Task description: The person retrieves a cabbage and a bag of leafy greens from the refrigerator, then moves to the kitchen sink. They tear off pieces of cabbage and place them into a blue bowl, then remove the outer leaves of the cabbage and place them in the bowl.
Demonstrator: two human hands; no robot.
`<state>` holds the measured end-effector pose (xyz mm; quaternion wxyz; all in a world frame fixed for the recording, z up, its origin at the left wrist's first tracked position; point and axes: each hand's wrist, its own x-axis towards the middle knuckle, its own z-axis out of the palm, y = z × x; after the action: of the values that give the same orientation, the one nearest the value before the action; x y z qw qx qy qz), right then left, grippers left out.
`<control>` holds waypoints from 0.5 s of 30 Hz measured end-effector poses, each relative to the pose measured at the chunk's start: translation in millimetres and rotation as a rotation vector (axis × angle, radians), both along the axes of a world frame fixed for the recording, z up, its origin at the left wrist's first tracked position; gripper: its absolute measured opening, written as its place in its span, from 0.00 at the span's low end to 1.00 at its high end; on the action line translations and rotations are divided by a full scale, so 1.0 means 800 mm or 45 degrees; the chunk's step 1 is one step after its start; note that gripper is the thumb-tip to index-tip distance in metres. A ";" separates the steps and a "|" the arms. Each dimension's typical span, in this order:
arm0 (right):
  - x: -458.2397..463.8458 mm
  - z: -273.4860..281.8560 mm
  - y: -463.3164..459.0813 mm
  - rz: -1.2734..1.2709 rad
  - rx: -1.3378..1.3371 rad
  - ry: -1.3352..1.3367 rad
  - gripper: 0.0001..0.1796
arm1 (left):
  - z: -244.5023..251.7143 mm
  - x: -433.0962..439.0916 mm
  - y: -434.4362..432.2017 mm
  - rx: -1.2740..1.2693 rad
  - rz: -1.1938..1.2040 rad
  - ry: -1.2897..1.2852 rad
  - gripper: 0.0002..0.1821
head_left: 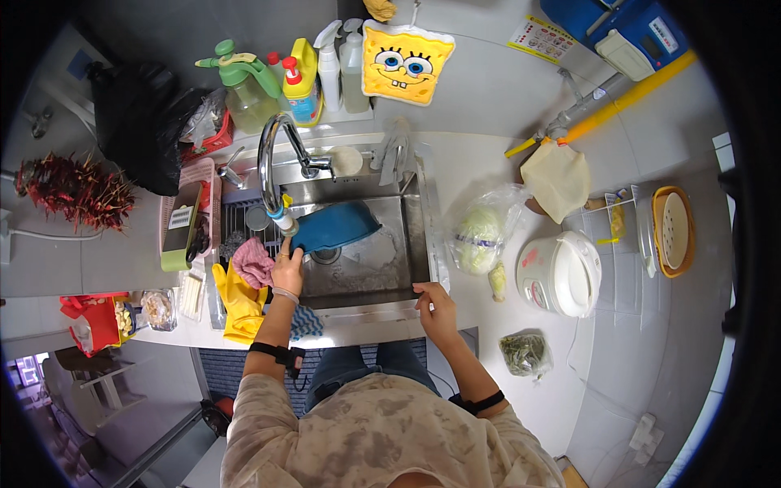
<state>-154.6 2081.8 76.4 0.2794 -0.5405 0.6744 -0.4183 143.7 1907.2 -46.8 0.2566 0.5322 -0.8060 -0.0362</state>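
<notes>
My left hand (288,268) grips the near left edge of a blue plastic basin (337,227), which is tilted on its side inside the stainless steel sink (378,283). Close above that hand is the spray head of the chrome faucet (266,165). A pink cloth (254,262) and yellow rubber gloves (239,304) lie just left of my left wrist. My right hand (434,305) is over the sink's near right corner, with its fingers loosely curled and apart, holding nothing. The sink drain (326,255) shows partly below the basin.
Right of the sink lie a bagged cabbage (478,241), a small leafy vegetable (497,282) and bagged greens (526,354), near a white rice cooker (558,274). Spray bottles (329,67) stand behind the sink. A pink basket (173,229) and a blue-striped cloth (306,323) are at the left.
</notes>
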 end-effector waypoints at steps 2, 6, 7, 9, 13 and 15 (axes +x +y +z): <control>-0.002 -0.002 0.003 -0.014 -0.024 -0.013 0.16 | -0.004 -0.002 -0.001 0.011 0.052 0.033 0.09; -0.029 -0.022 0.017 -0.109 -0.082 0.121 0.15 | -0.029 -0.012 0.005 0.154 0.238 0.321 0.15; -0.045 -0.030 0.022 -0.221 -0.014 0.128 0.15 | -0.040 -0.017 0.009 0.376 0.343 0.351 0.15; -0.085 -0.048 0.035 -0.460 0.166 0.106 0.16 | -0.064 -0.033 0.013 0.863 0.565 0.795 0.14; -0.174 -0.085 0.057 -0.817 0.120 0.758 0.21 | -0.104 -0.057 0.011 1.195 0.670 1.288 0.15; -0.203 -0.102 0.065 -0.979 0.307 0.838 0.25 | -0.115 -0.062 0.012 1.423 0.695 1.369 0.15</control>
<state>-317.2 2133.5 -5.5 -0.0610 -0.3205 0.9198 -0.2179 93.9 1916.6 -139.1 0.3046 0.6686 -0.2785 -0.6185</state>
